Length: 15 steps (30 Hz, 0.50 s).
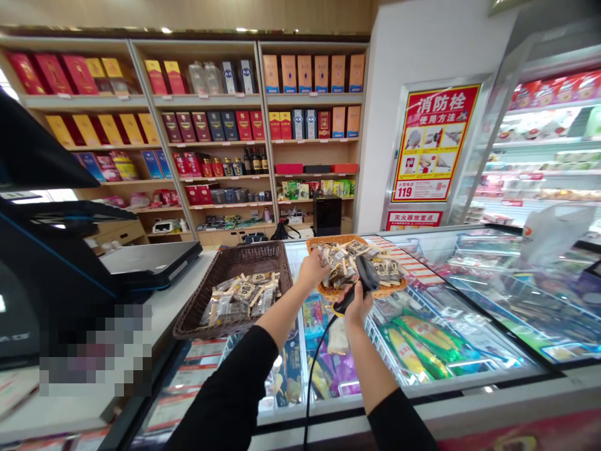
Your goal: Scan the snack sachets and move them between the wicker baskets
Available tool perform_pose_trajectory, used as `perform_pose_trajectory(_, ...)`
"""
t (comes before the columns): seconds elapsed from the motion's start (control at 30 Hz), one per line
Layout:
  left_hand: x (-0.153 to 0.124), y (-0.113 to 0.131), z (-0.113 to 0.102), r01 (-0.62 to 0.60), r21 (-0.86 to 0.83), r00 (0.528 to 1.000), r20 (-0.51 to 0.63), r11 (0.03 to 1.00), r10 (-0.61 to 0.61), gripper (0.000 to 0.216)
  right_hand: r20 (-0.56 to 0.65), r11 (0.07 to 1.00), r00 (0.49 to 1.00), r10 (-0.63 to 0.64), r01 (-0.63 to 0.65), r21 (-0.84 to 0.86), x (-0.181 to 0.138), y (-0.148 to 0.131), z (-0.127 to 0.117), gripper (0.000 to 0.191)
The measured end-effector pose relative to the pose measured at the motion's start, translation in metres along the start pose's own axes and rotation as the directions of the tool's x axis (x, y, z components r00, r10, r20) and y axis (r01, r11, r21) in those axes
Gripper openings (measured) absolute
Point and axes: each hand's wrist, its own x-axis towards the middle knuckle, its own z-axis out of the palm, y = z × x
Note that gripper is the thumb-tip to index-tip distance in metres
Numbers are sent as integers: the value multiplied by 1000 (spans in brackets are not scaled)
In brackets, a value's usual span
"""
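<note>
My right hand [359, 304] is wrapped round a black handheld barcode scanner [367, 274], its head over a light-brown wicker basket [389, 289]. A black cable hangs from the scanner's handle. Small clear snack packets [345, 255] with cream and dark labels fill this basket. At its left rim my left hand [313, 270] is closed, fingers curled on the edge of a packet among the others; the fingertips are partly hidden. To the left, a dark-brown wicker basket [253, 253] holds more packets of the same look [244, 294]. Both baskets rest on a glass-topped freezer.
The freezer [436, 263] holds packaged goods under its glass. At the left are a weighing scale [154, 258] and a dark terminal [42, 275]. A white plastic bag [556, 232] stands at the right. Shelves [201, 100] with boxes and bottles line the back wall.
</note>
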Motion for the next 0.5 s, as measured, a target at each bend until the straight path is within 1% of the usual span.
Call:
perform_pose_trajectory(0.07,-2,12,27,46,58,997,65,997,-50,25,-46,1000,999,1,0,20,4,1,-3,43)
perform_pose_trajectory(0.13,-4,17,44,75,138,987,128,988,-93,26,-72,1000,997,15,-13,26,6,3,-5,43)
perform_pose_trajectory(0.2,-3,17,47,67,194,980,174,979,-101,25,-85,999,996,30,-28,23,7,4,-4,43)
perform_pose_trajectory(0.23,-3,16,43,53,189,977,194,981,-90,24,-81,999,996,35,-33,25,6,5,-4,43)
perform_pose_trajectory(0.3,0,9,23,3,124,975,221,992,-31,24,-52,999,998,35,-33,38,4,6,-2,44)
perform_pose_trajectory(0.37,2,-3,-8,-44,84,979,203,996,26,27,7,998,999,32,-32,59,-2,8,1,45)
perform_pose_trajectory(0.4,1,-13,-25,-45,115,984,177,992,24,27,50,997,998,35,-39,65,-6,9,3,45)
perform_pose_trajectory(0.43,0,-24,-44,-3,183,990,138,983,-23,27,98,996,994,49,-56,64,-11,11,5,45)
perform_pose_trajectory(0.47,-3,-37,-62,71,268,987,117,961,-106,26,151,995,986,69,-78,57,-17,13,7,45)
perform_pose_trajectory(0.5,-6,-52,-81,139,354,975,114,925,-191,25,210,993,973,94,-106,44,-24,15,10,45)
